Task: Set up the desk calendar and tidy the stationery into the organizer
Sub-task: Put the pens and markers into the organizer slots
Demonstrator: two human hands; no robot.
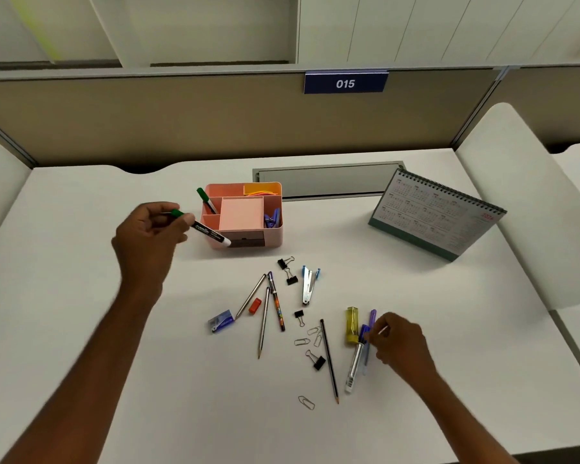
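Left hand [151, 236] is up over the desk [81, 296], fingers curled tight round a green-capped marker [203, 228]. It grips the cap end, and the white tip slants down to the right across the near-left corner of the pink organizer [279, 229]. A second green marker [205, 199] stands tilted in the organizer's far-left compartment. A pink block [241, 212] fills the middle, orange and yellow sheets [260, 189] sit in the far-right slot, and something blue-purple [272, 218] lies in the right one.

Over to the right hand [402, 343], low at the near right with its fingers bent in against a blue pen [365, 333] and a purple pen [371, 318]. Whether they actually pinch either one, I cannot tell. Just left of those lies a yellow-and-clear barrel [352, 324].

The desk calendar [436, 216] is standing at the far right, its spiral edge on top, well apart from both hands.

Plenty is loose in the middle of the desk:
- Two binder clips [286, 262] lie near the organizer, beside a metal tool with blue tips [308, 284].
- Two pencils [251, 296] and a patterned pen [277, 303] fan out, with an orange piece [255, 305] between the pencils.
- A small blue box [221, 321] sits at the left end.
- A black pencil [329, 360] runs toward the near edge past paper clips [306, 402].
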